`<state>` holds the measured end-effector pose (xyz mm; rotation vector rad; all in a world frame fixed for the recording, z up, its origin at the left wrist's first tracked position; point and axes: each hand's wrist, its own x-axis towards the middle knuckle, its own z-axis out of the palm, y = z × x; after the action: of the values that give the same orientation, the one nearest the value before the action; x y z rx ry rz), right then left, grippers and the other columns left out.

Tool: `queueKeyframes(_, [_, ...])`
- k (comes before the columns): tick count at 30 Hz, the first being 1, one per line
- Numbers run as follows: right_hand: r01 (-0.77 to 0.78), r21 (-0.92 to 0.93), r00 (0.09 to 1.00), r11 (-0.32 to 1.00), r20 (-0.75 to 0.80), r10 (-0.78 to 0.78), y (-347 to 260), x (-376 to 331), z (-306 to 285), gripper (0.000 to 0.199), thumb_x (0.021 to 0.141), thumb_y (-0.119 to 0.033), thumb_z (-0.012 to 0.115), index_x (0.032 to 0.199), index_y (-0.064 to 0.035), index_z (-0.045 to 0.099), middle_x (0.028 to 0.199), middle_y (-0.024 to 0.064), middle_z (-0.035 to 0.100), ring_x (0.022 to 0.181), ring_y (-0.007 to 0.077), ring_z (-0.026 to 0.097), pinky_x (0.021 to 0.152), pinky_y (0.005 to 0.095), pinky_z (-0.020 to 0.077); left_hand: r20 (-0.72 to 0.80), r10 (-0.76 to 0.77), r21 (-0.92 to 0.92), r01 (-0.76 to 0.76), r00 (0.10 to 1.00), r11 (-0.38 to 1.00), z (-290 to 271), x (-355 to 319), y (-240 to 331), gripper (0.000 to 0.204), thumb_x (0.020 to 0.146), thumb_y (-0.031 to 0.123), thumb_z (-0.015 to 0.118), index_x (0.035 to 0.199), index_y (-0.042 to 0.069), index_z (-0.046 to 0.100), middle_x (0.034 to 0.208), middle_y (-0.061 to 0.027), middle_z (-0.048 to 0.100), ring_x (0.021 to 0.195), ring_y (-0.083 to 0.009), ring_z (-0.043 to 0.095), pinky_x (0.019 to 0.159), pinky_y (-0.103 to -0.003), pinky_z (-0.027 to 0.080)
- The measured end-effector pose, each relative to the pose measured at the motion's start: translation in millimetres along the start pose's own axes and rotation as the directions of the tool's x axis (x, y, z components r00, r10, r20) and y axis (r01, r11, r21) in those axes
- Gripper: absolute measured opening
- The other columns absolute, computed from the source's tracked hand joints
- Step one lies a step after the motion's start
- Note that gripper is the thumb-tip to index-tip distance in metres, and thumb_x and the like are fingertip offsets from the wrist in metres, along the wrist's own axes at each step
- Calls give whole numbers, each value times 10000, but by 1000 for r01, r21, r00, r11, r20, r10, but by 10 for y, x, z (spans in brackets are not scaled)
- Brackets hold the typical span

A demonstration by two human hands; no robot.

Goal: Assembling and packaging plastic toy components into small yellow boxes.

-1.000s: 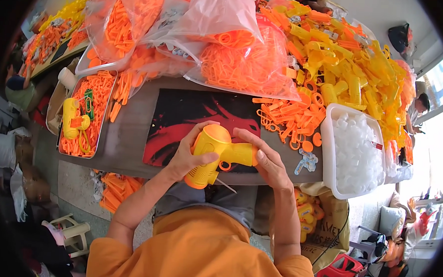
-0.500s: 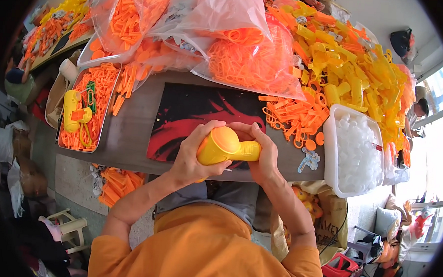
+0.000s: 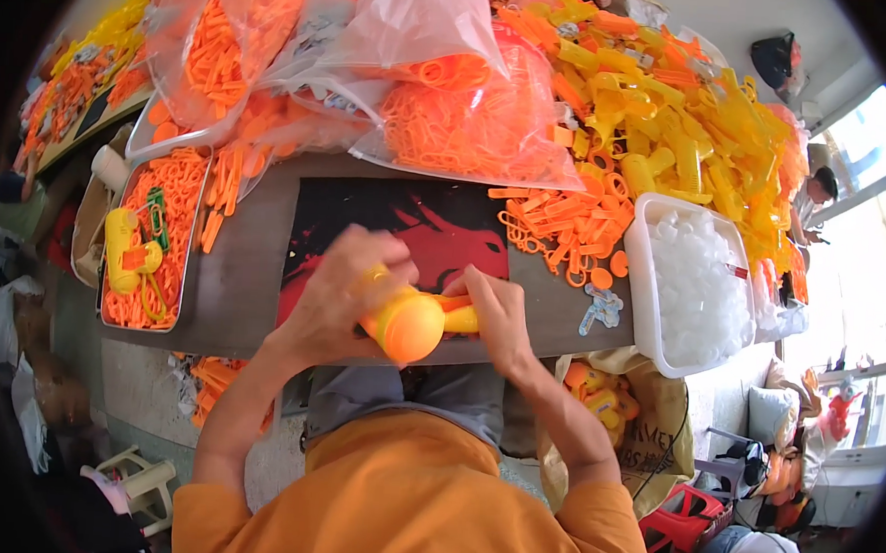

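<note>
At the frame's centre, our right hand (image 3: 501, 318) pinches the handle (image 3: 460, 321) of a yellow plastic toy (image 3: 410, 332); we cannot tell whether our blurred left hand (image 3: 345, 283) grips it.

Left hand (image 3: 337, 289) motion-blurred, fingers bent; right hand (image 3: 498, 317) curled in grip, forearms (image 3: 239, 398) angled inward

head: left fisheye; from above; faces down; hands (image 3: 501, 322) near; table (image 3: 249, 256) beyond
</note>
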<state>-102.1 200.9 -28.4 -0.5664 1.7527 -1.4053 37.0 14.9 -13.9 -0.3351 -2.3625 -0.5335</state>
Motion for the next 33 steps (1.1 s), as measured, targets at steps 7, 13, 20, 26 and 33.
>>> queueKeyframes(7, [626,-461,759,629,177,-626,304,-365,-31,215,848,-170,677,977,-5,627,948,153,624,876,345,609,765,429,490,427,-836,-801,573,345,-172,428,-230,200,577,871,141,705,1358,68,405,1147,-100,592,1026,-193,628,874,-326,538])
queueKeyframes(13, [-115,-938,716,326,-306,-628,556,-208,-1221,208,801,-70,715,989,-72,626,1044,98,553,1001,286,518,853,410,395,435,-840,-843,474,323,-254,323,-222,131,486,851,169,710,1262,59,477,1061,-85,613,883,-196,670,763,-347,585])
queueKeyframes(20, [120,-902,804,416,-158,-574,531,-153,-1215,112,803,-13,668,898,-26,611,1026,130,529,991,325,538,818,406,446,426,-829,-873,405,362,-272,424,-82,250,534,859,133,712,1326,59,462,1100,-66,607,919,-155,645,809,-318,558])
queueKeyframes(26, [255,358,966,898,-141,-218,578,-113,-686,122,1012,-172,549,1082,-72,546,1363,133,533,978,119,580,845,305,491,347,-828,-892,427,440,-147,627,196,334,689,829,81,755,1418,64,398,1169,-72,602,972,-155,639,845,-315,548])
queueKeyframes(33, [157,859,971,487,-45,-234,504,-15,-237,423,1031,-241,511,1414,-112,388,1476,148,432,1172,200,558,976,351,470,236,-820,-854,515,522,82,740,244,372,744,817,72,760,1451,68,370,1238,-68,573,1075,-151,609,932,-308,514])
